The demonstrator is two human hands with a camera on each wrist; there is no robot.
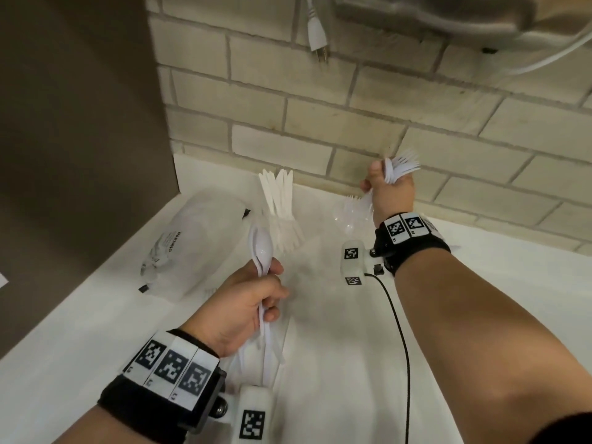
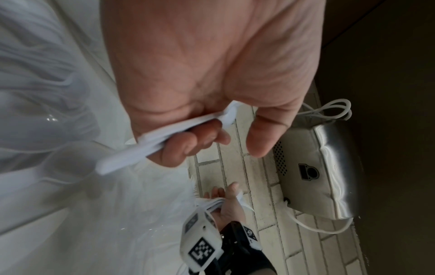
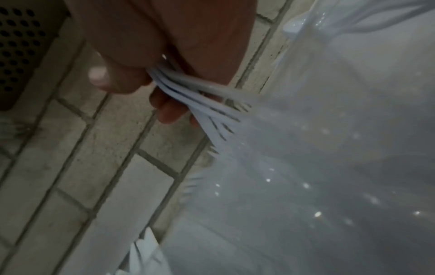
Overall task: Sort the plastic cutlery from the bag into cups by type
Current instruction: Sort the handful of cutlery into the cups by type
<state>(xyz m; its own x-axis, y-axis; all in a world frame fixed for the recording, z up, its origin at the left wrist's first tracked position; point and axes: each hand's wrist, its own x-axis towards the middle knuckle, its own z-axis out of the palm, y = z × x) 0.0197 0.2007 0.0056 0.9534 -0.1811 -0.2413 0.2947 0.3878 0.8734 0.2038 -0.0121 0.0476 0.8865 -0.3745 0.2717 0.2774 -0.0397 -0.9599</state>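
My left hand [image 1: 272, 290] grips a bundle of white plastic spoons [image 1: 262, 248] by the handles, bowls up, above the white counter [image 1: 336, 331]. In the left wrist view the spoon handles [image 2: 146, 145] lie under curled fingers. My right hand [image 1: 381, 184] holds a bundle of white forks [image 1: 402, 166] near the brick wall, just above a clear cup [image 1: 349, 221]. Fork tines [image 3: 226, 121] fan out of the fist in the right wrist view. Several white knives [image 1: 280, 200] stand upright together to the left of that cup. The clear plastic bag [image 1: 192, 245] lies crumpled at the left.
A brick wall [image 1: 320, 116] closes the back of the counter and a dark panel [image 1: 80, 123] closes the left side. A metal appliance [image 2: 317, 167] with a white cord hangs on the wall above. A white plug [image 1: 317, 36] dangles down the wall.
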